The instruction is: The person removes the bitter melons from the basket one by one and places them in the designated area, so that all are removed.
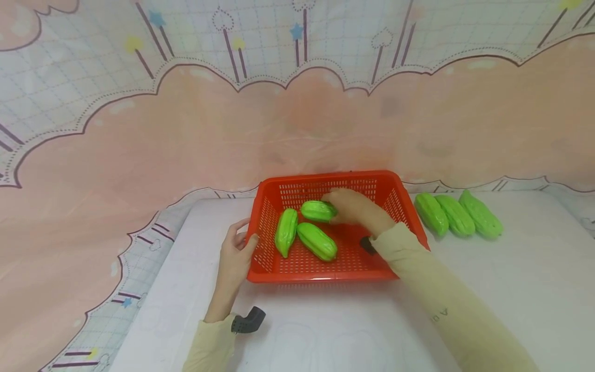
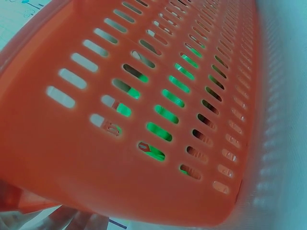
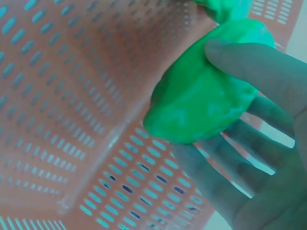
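Note:
My left hand [image 1: 234, 258] grips the left rim of a red plastic basket [image 1: 321, 277], its thumb over the edge and its fingers outside. Inside the basket, my right hand [image 1: 355, 207] holds the right end of a ridged green gourd [image 1: 316, 211]. The right wrist view shows the thumb pressed on top of this gourd [image 3: 201, 96] and the fingers beneath it. An upright gourd [image 1: 285, 232] and a slanted gourd [image 1: 317, 242] lie on the basket floor to the left and front. Through the slots in the left wrist view, green shows behind the basket wall [image 2: 96, 167].
On the white table [image 1: 325, 330], right of the basket, three more gourds lie side by side: a left one [image 1: 432, 214], a middle one [image 1: 455, 215] and a right one [image 1: 481, 214]. A patterned curtain [image 1: 297, 124] hangs behind the table.

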Available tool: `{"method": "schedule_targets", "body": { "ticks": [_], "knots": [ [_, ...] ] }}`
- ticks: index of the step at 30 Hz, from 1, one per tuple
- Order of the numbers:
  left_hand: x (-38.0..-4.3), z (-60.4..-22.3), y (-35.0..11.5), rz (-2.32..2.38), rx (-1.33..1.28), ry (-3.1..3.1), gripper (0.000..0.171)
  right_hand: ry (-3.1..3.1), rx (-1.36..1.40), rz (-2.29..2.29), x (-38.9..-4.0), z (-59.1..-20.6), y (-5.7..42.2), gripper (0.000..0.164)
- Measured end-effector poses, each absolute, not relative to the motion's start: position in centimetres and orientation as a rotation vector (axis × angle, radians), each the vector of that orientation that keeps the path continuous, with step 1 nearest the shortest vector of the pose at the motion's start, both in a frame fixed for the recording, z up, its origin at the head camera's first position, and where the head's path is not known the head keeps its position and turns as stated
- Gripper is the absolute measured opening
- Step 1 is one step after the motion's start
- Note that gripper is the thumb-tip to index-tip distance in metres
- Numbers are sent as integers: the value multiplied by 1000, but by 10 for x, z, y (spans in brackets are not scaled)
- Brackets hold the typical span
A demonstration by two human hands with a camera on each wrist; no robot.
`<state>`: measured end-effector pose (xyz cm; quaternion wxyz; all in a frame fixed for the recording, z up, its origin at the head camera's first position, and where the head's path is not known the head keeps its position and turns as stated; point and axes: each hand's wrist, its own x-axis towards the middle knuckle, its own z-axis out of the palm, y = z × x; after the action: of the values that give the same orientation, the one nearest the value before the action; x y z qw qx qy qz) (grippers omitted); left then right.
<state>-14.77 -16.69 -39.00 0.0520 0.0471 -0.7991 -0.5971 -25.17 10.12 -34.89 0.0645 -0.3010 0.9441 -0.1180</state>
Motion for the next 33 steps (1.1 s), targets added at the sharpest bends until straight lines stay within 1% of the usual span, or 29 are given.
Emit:
{"method": "schedule_targets", "body": {
  "ticks": [11,18,21,33],
  "knots": [
    [-146,-389,-167,-1817,153,-2435,47,2864,-835,-430,-241,-337,111,40],
    [-147,-389,-167,-1814,153,-2439,47,2855,-789,-486,-232,-328,117,55],
    [-148,-390,-167,-1813,150,-2437,47,2866,-789,-495,-228,-326,120,58],
    [-147,-389,-166,-1810,156,-2434,47,2924,-770,-554,-212,-319,133,61]
  ]
}}
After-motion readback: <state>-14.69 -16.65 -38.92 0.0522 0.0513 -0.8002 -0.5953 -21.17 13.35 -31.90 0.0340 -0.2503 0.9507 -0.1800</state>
